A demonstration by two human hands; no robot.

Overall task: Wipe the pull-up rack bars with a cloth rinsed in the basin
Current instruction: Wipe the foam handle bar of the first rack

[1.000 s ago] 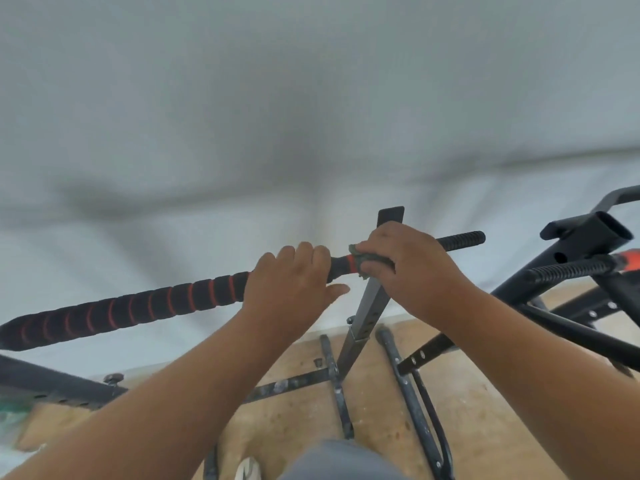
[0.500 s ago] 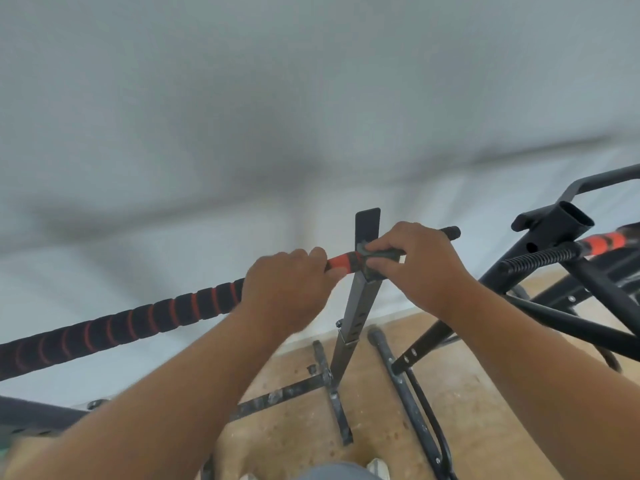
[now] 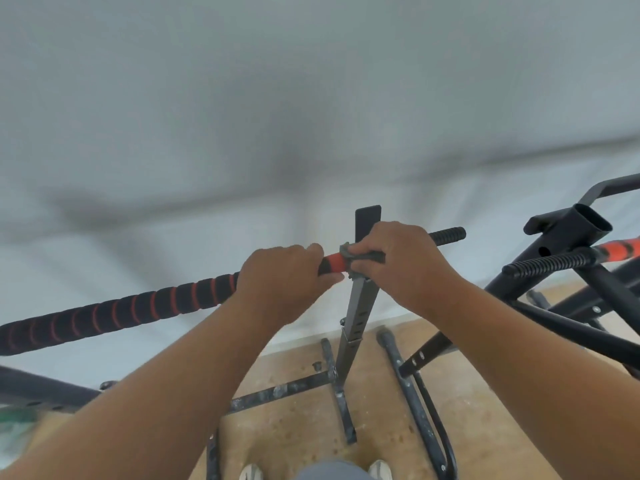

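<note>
Ribbed foam bar; matt metal post.

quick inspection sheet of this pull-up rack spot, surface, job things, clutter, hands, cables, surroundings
surface: tan speckled floor, with rack base tubes resting on it, paint-flecked.
job's things: black foam-wrapped bar with red rings; grey cloth wrapped on the bar where it meets the upright post; basin not in view.
clutter: a blurred green thing at the lower left edge, cannot tell what.
grippers: left hand grips the bar; right hand holds the cloth against the bar.
cables: nothing seen.
surroundings: pale wall; a second black frame with an orange grip to the right; the person's shoes below.
</note>
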